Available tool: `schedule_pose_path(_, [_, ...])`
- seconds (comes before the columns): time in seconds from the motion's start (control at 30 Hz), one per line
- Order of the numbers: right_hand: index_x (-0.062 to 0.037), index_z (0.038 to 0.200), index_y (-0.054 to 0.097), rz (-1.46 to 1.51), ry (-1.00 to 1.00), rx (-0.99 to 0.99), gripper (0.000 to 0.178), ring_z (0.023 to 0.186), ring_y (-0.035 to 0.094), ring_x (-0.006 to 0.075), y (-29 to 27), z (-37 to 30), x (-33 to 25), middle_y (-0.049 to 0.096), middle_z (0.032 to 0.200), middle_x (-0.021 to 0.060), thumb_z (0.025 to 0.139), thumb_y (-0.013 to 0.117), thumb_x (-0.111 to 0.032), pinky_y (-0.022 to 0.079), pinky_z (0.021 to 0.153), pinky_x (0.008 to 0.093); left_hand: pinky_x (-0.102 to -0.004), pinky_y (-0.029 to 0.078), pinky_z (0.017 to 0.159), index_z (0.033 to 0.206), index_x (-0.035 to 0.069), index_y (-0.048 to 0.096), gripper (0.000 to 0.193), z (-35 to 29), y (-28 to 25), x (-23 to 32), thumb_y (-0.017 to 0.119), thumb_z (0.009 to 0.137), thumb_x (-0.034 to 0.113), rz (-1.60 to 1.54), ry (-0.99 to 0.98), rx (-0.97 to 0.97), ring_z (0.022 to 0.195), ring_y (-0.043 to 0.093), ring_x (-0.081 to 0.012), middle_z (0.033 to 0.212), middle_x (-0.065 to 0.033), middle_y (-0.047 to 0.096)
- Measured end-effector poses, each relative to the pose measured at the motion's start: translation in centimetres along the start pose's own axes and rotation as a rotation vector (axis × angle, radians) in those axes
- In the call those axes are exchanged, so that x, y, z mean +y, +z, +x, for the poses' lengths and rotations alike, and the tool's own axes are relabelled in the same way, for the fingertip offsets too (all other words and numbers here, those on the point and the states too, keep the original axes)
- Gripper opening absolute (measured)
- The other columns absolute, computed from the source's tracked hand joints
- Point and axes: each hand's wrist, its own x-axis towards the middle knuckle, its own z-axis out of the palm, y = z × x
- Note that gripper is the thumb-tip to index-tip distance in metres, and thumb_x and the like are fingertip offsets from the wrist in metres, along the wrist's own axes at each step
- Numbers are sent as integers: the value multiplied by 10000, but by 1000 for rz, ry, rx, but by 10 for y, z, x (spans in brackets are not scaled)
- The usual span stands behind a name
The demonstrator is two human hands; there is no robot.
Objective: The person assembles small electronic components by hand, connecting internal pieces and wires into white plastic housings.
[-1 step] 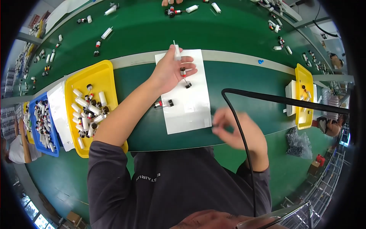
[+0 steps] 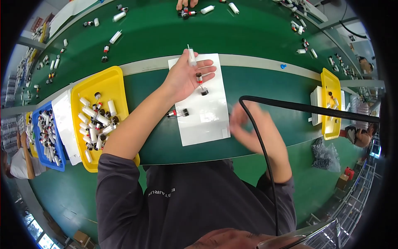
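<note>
My left hand (image 2: 184, 76) lies palm up over a white sheet (image 2: 203, 124). Between its thumb and palm it grips a white plastic tube (image 2: 191, 57) with a thin tip. Against its other fingers, which are spread, rests a small red-and-black cylindrical part (image 2: 199, 78); wires join it to a black round cap (image 2: 204, 91) on the sheet. Another red, silver and black part (image 2: 177, 113) lies across the sheet's left edge. My right hand (image 2: 253, 128) is beside the sheet's right edge, its fingers smeared by motion and partly behind a black cable; what it holds, if anything, cannot be made out.
A yellow tray (image 2: 118, 76) of tubes and wired parts stands left, with a blue tray (image 2: 62, 155) beyond it. The black cable (image 2: 298, 106) arches across the right side. Another yellow tray (image 2: 325, 124) sits far right. Across the divider, a co-worker's hand (image 2: 186, 4) touches parts.
My right hand has shifted slightly upward, its fingers now blurred. A small pale rectangle now shows at the sheet's lower right corner. The co-worker's hand reaches slightly further in. My left hand barely moves.
</note>
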Motion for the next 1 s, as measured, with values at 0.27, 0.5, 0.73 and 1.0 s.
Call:
schedule_pose_path(0.27, [-22, 1237, 428, 203, -114, 458, 497, 954, 648, 146, 74, 105, 47, 644, 1033, 96, 868, 759, -18, 542, 867, 320, -421, 409, 1089, 1198, 114, 496, 379, 0, 3, -4, 335, 1100, 443, -238, 25, -186, 1236, 517, -271, 1397, -189, 547])
schedule_pose_path(0.5, [-37, 1292, 366, 687, -18, 446, 461, 963, 671, 146, 63, 120, 66, 681, 1140, 143, 934, 628, 88, 529, 837, 267, -366, 453, 1058, 1328, 31, 586, 385, 6, -2, -11, 635, 1013, 246, 481, 137, -220, 1210, 559, -181, 1255, -100, 611])
schedule_pose_path(0.73, [-13, 1217, 457, 684, -111, 578, 417, 908, 668, 128, 65, 119, 64, 676, 1006, 94, 880, 679, 95, 530, 818, 258, -343, 480, 1060, 1330, -18, 590, 369, 13, -9, -10, 660, 985, 93, 243, 127, -195, 1104, 639, -185, 1165, -103, 667])
schedule_pose_path(1.0, [-17, 1142, 513, 443, -136, 642, 343, 843, 653, 129, 65, 120, 66, 681, 950, 70, 861, 699, 50, 523, 802, 263, -337, 492, 1041, 1298, -18, 630, 352, 15, -2, -7, 683, 958, 55, 268, 211, -129, 1102, 642, -173, 1197, -94, 683])
